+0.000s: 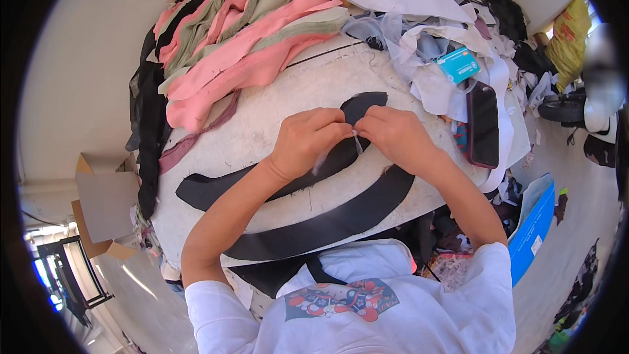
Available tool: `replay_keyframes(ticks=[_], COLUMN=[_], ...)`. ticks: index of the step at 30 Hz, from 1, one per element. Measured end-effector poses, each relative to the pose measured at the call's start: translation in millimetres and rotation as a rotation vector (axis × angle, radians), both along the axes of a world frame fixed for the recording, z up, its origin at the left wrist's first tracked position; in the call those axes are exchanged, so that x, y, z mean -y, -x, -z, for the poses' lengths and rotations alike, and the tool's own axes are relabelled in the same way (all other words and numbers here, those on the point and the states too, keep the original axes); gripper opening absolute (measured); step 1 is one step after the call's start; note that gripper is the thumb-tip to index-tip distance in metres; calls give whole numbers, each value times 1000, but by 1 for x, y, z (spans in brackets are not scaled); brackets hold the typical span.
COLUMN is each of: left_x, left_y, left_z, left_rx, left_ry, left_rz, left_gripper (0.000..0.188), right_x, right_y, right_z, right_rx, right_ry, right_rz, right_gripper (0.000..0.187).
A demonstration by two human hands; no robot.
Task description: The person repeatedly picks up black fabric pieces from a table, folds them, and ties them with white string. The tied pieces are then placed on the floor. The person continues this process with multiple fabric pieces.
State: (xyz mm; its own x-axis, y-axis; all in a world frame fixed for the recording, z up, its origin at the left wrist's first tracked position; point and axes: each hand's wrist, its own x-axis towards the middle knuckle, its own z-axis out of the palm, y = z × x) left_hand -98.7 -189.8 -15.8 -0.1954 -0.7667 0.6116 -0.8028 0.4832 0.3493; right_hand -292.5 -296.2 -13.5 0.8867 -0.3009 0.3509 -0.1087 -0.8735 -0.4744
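Pinching a pale scrap (358, 143) between thumb and fingers of the left hand (309, 137) and of the right hand (396, 134), both grips narrow and just beside each other. Held over the right part of the upper strip (337, 157), black and curved, lying across the white table (282, 115); impossible to tell of any hold on this strip as well. With a lower strip (327, 223), also black and curved, nearer the body. Beyond, at the far left, with pink and green cloth (242, 59) in a heap; toward the right, with a phone (483, 124) near a teal box (458, 64).
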Motion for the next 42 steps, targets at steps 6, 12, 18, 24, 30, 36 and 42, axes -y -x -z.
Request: replay_keyframes(ticks=[6,12,18,24,30,36,42], left_x=[-16,-13,20,27,22,16,9], left_y=[-19,-20,-2,-6,0,14,9], left_z=[-4,-10,-15,-10,-3,-12,-8], left_rx=[1,-240,-923,-845,-751,-521,-386], left_ry=[-211,-465,-1058,-1153,-1074,-946,-767], left_rz=[-33,-6,131,36,58,-20,37], left_gripper=[18,15,19,17,11,11,9], right_x=[-11,-12,-14,-13,-19,-22,-1], right_y=[22,26,19,26,22,10,8], right_z=[4,10,10,9,-9,-15,-21], right_rx=[-197,-324,-343,-360,-186,-93,2], right_ry=[246,317,305,238,-299,-547,-346], right_rz=[27,0,-1,18,91,173,23], right_gripper=[8,7,8,7,13,5,44])
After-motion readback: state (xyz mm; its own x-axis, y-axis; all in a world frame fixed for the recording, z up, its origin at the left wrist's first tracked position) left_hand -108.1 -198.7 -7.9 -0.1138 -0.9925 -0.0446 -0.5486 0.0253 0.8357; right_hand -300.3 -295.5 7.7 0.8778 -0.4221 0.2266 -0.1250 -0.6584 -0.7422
